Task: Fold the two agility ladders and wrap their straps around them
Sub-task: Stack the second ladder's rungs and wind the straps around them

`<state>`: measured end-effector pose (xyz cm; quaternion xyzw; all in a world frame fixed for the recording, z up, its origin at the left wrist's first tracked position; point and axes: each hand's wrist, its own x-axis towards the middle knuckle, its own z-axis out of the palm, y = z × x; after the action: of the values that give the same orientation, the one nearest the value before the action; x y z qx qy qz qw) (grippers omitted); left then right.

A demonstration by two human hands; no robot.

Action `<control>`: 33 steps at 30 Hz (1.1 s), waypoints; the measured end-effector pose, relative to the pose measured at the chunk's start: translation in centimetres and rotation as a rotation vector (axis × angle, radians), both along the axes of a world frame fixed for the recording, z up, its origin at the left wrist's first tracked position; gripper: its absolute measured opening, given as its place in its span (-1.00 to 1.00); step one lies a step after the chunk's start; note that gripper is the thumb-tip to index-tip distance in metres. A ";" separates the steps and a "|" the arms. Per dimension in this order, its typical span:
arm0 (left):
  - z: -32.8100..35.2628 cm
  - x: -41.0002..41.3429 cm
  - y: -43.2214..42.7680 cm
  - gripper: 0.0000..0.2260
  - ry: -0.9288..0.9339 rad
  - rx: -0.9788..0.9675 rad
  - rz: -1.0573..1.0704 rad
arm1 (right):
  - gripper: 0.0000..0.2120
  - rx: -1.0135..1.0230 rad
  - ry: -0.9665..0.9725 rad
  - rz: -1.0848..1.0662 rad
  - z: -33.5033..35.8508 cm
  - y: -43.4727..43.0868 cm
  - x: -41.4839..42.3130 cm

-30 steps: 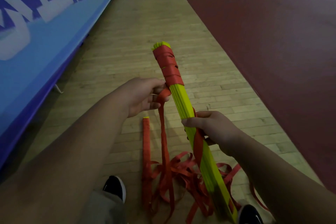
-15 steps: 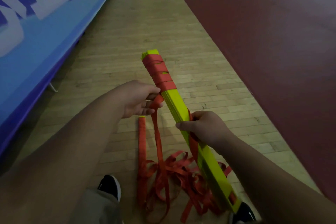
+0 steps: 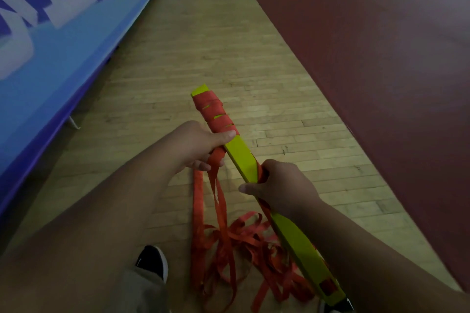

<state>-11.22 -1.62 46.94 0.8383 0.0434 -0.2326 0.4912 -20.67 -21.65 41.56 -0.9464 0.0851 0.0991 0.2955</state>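
Note:
A folded stack of yellow-green ladder rungs (image 3: 241,157) slants from lower right to upper middle, held in the air. Red strap (image 3: 216,114) is wound several turns round its far end. My right hand (image 3: 282,188) grips the stack near its middle, with strap under the fingers. My left hand (image 3: 201,145) holds the loose strap just below the wound part, thumb lying on the last turn. The rest of the red strap (image 3: 244,244) hangs down into a tangled heap on the floor. A second wrapped red bundle (image 3: 198,201) lies flat on the floor under my hands.
The wooden floor (image 3: 203,46) runs ahead as a strip between a blue banner wall (image 3: 63,33) on the left and a dark red court surface (image 3: 368,58) on the right. My black shoes (image 3: 152,262) show at the bottom.
The rung stack has dropped and turned so its flat face shows. My left hand has come up against the stack, thumb now on the last strap turn.

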 end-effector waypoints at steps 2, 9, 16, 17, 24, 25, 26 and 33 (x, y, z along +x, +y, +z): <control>-0.2 -0.2 -0.4 -0.53 -0.016 0.045 0.019 | -0.53 -0.033 -0.014 0.019 0.1 0.1 -0.1; -0.2 -0.2 -1.0 -0.49 -0.031 0.122 0.042 | -0.53 -0.117 -0.038 0.062 -0.2 0.8 -0.4; 0.2 -0.1 -1.5 -0.62 -0.088 0.084 0.094 | -0.57 -0.076 -0.020 0.048 0.3 1.1 -0.5; 0.5 0.0 -1.5 -0.63 -0.127 0.071 0.101 | -0.58 -0.047 -0.018 0.032 0.4 1.1 -0.3; 1.3 0.7 -0.8 -0.64 -0.176 -0.033 0.063 | -0.68 0.138 0.066 0.024 1.4 0.6 0.4; 1.4 0.7 -0.6 -0.64 -0.167 -0.053 0.064 | -0.66 0.172 0.071 0.027 1.6 0.6 0.3; 1.5 0.8 -0.4 -0.63 -0.157 -0.077 0.061 | -0.62 0.203 0.073 0.030 1.8 0.5 0.3; 2.7 1.7 0.9 -0.75 -0.140 -0.304 0.027 | -0.52 0.597 0.246 0.002 3.6 -1.2 0.1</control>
<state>-9.57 -0.71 49.64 0.7679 -0.0153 -0.1711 0.6171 -20.55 -22.82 45.13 -0.7988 0.0865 0.2337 0.5476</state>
